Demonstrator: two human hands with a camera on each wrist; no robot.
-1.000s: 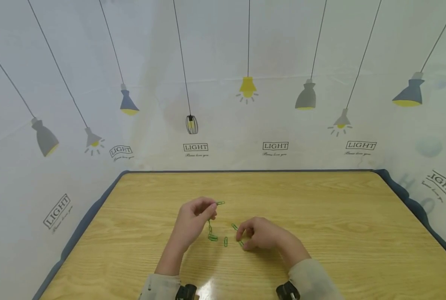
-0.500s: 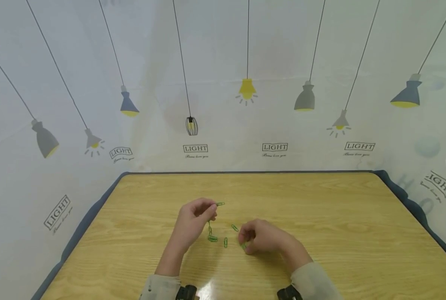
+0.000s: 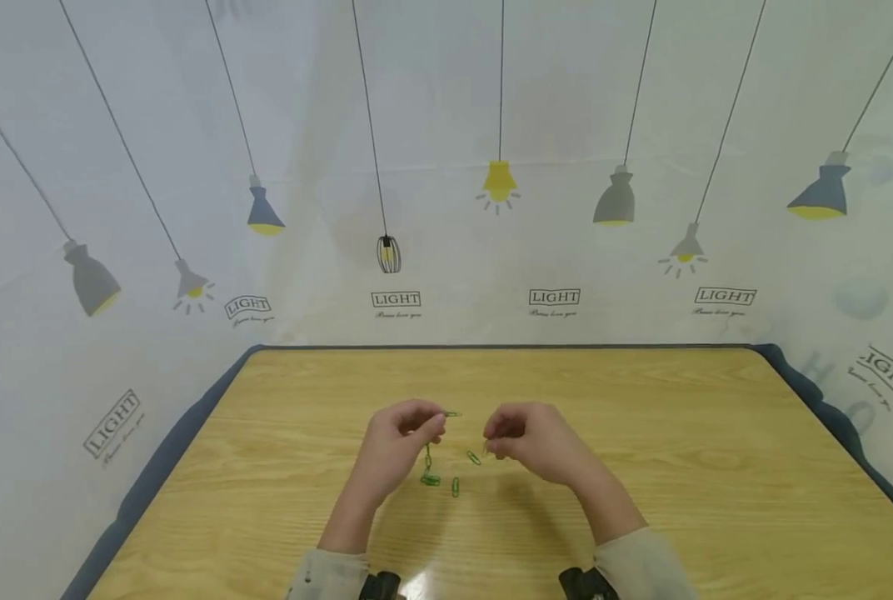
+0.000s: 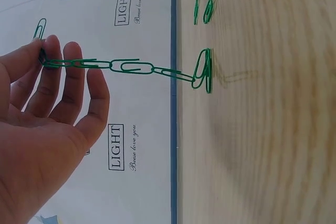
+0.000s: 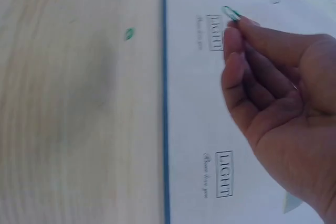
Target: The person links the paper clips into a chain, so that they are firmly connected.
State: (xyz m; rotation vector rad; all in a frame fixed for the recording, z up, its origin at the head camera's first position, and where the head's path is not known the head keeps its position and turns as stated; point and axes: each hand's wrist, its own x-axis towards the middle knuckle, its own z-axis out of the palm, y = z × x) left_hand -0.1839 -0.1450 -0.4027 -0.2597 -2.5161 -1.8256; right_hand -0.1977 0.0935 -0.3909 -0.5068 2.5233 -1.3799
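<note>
My left hand pinches the top of a chain of linked green paper clips between thumb and forefinger. One clip of it sticks up past the fingertips, and the lower end rests in a small heap on the table. In the right wrist view, my right hand pinches a single green paper clip by one end, held above the table. The two hands are apart, at about the same height. Two loose green paper clips lie on the table between them, one upright clip nearer me and one slanted clip farther off.
The wood-grain table has a dark blue edge. A white curtain printed with hanging lamps surrounds its back and sides. A dark wrist camera sits on the left wrist, another on the right.
The right hand has picked up a paper clip from the table and lifted it up and away, level with the left hand. The left hand keeps its pinch on the chain.
</note>
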